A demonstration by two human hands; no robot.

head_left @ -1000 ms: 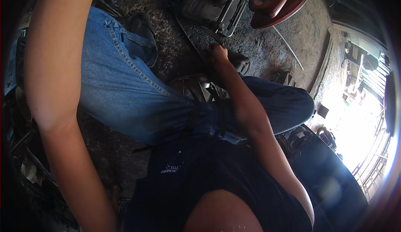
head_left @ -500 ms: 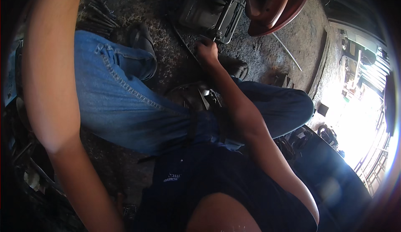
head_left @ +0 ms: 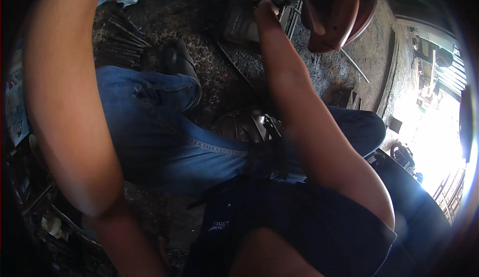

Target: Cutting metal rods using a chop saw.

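My right hand (head_left: 268,6) reaches out to a dark metal machine (head_left: 239,27) with a flat frame, at the top of the head view. The fingers look closed at its upper part, by a dark bar; what they grip, if anything, is too dark to make out. My left arm (head_left: 70,92) runs bent up the left side, close to the camera, and its hand does not show. Between my legs, in blue jeans (head_left: 149,127), lies a shiny dark metal piece (head_left: 239,125), its kind unclear. A thin dark rod or cord (head_left: 232,65) lies near the machine.
A reddish-brown curved shell (head_left: 334,17) stands right of the machine, near a thin light rod (head_left: 357,66). Several dark bars (head_left: 122,40) lie at the upper left. Loose scrap (head_left: 55,227) fills the lower left. A bright opening (head_left: 429,132) is at the right.
My right hand has moved forward and slightly right, from the machine's near edge to its upper part. The whole view has shifted a little.
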